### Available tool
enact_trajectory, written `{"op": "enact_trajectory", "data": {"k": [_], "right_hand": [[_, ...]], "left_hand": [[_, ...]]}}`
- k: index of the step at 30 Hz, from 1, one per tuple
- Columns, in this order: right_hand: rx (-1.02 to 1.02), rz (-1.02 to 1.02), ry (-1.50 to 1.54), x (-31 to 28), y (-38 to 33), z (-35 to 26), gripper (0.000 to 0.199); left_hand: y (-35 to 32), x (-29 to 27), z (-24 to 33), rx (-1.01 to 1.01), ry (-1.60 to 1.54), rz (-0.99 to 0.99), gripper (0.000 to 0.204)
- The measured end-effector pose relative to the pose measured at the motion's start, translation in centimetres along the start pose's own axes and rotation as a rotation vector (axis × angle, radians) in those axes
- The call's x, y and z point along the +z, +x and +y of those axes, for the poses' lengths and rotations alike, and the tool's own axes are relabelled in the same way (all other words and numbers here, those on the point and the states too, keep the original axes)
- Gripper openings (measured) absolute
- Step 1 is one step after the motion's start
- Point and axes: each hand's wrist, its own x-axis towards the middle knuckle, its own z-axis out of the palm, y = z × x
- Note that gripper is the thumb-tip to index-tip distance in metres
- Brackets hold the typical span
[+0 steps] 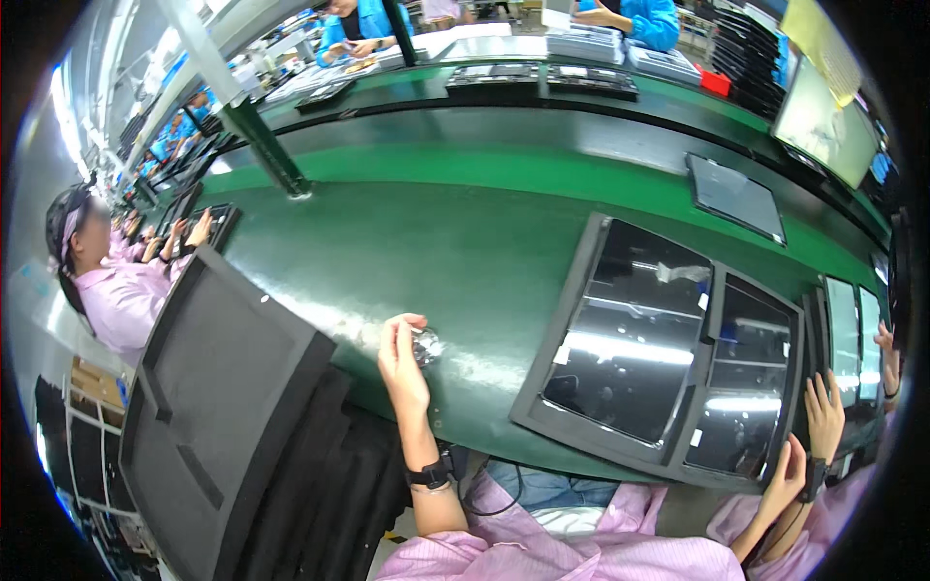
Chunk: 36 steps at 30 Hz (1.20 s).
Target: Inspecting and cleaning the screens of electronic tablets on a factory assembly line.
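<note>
My left hand, a black band on its wrist, is raised over the green bench. Its fingers curl round a small shiny piece of crumpled clear plastic film. To the right lies a black foam tray with two compartments, each holding a glossy dark screen panel; the larger screen panel is on the left, the narrower screen panel on the right. My right hand is at the tray's near right corner, fingers stretched out and thumb apart. Whether it presses on the rim is unclear.
An empty black foam tray leans on a dark stack at my left. Another glass panel lies farther back. A green post rises from the bench. Beside my right hand is a co-worker's hand; another co-worker sits at left.
</note>
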Motion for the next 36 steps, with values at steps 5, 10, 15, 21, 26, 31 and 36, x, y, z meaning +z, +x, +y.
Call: {"op": "enact_trajectory", "data": {"k": [5, 10, 15, 21, 26, 31, 36], "right_hand": [[0.038, 0.069, 0.063, 1.3, -0.5, -1.6, 0.022], [0.079, 0.098, 0.155, 1.8, -0.8, -1.9, 0.021], [0.0, 0.207, 0.104, 2.6, -1.4, -4.6, 0.024], [0.075, 0.057, -0.406, 2.2, -2.3, -5.9, 0.035], [0.116, -0.07, -0.398, 0.4, 0.9, -5.8, 0.031], [0.328, -0.289, 0.112, 1.1, 2.6, -4.1, 0.017], [0.206, -0.118, 0.161, 1.8, 3.6, -7.6, 0.021]], "left_hand": [[-0.4, 0.1, -0.2, -0.063, 0.025, 0.017, 0.016], [-0.8, 0.4, -0.1, -0.051, 0.066, 0.05, 0.02], [-0.8, 0.1, -0.9, 0.018, 0.076, -0.035, 0.022], [-6.8, 2.4, 5.5, 0.688, 0.668, 0.217, 0.03], [-10.6, 6.1, 6.3, 0.16, 0.64, -0.385, 0.036], [-9.8, 5.0, 6.0, -0.06, 0.411, -0.392, 0.032], [-7.9, 6.6, 5.2, 0.073, 0.243, -0.437, 0.04]]}}
